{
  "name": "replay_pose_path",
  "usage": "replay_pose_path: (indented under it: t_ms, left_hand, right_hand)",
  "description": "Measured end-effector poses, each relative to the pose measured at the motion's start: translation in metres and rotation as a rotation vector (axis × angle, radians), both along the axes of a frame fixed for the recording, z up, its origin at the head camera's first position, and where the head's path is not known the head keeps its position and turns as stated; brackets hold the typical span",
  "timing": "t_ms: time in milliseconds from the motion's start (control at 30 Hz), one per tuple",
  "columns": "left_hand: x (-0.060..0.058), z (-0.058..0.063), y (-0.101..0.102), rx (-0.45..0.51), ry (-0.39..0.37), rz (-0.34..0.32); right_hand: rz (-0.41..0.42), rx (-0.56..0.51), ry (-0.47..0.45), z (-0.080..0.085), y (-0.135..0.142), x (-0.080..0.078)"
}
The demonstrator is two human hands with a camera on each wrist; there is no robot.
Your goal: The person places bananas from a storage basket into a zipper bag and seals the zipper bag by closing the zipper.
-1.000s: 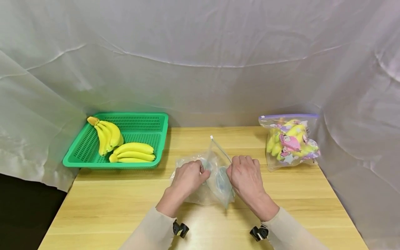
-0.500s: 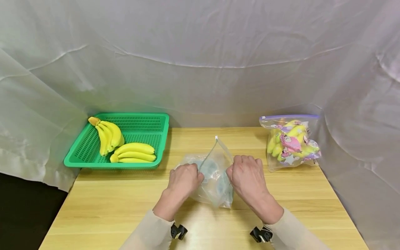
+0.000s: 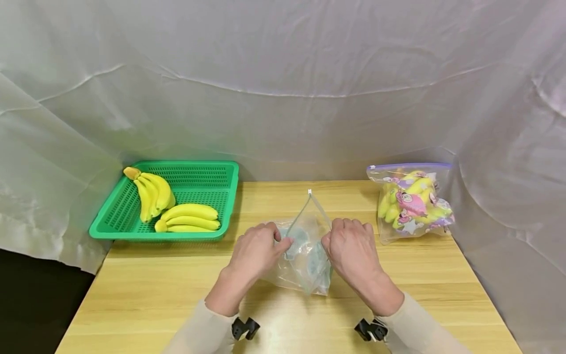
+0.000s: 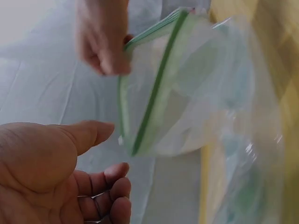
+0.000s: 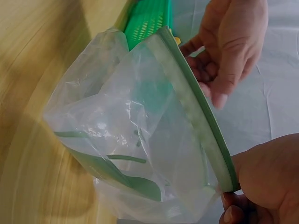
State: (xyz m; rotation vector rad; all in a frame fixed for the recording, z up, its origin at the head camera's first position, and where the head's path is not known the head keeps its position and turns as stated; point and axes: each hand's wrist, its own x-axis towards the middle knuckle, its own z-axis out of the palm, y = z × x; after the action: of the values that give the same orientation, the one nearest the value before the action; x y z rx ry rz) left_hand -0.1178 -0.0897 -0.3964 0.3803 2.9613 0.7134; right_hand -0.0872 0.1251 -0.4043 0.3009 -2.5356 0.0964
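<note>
A clear zip bag (image 3: 305, 265) with pale green print stands over the middle of the table, its mouth spread in a diamond. My right hand (image 3: 355, 250) pinches the right side of its rim; the right wrist view shows thumb and fingers at the green zip strip (image 5: 205, 112). My left hand (image 3: 254, 250) hovers by the left side of the mouth. Its thumb and loosely bent fingers are apart, and the left wrist view shows nothing between them. A white slider (image 3: 309, 191) sits at the far corner of the zip.
At the back left stands a green basket (image 3: 163, 235) with two banana bunches, one leaning on the left rim (image 3: 152, 191), one lying in front (image 3: 190, 216). A printed zip bag (image 3: 411, 201) of bananas stands back right. Grey cloth (image 3: 283, 123) surrounds the wooden table (image 3: 177, 295).
The bag's mouth has been pulled wider, and its slider has shifted slightly right. My left hand has moved left and let go of the rim. My right hand keeps its grip.
</note>
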Motion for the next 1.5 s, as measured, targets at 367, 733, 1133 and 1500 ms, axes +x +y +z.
replay_pose_path:
  t_ms: [367, 733, 1133, 1500]
  left_hand:
    - [-0.06, 0.018, -0.093, -0.083, -0.025, 0.159]
    - [-0.1, -0.003, -0.142, -0.331, -0.104, 0.072]
    - [-0.115, -0.02, -0.148, -0.363, -0.158, -0.061]
    - [-0.13, -0.019, -0.158, -0.132, -0.128, -0.095]
  right_hand:
    - [0.012, -0.003, 0.077, 0.003, 0.003, 0.002]
    - [0.027, 0.005, 0.087, 0.003, 0.004, 0.003]
    - [0.014, -0.01, 0.059, 0.001, 0.002, 0.004]
    - [-0.009, -0.006, -0.007, -0.004, 0.002, 0.004]
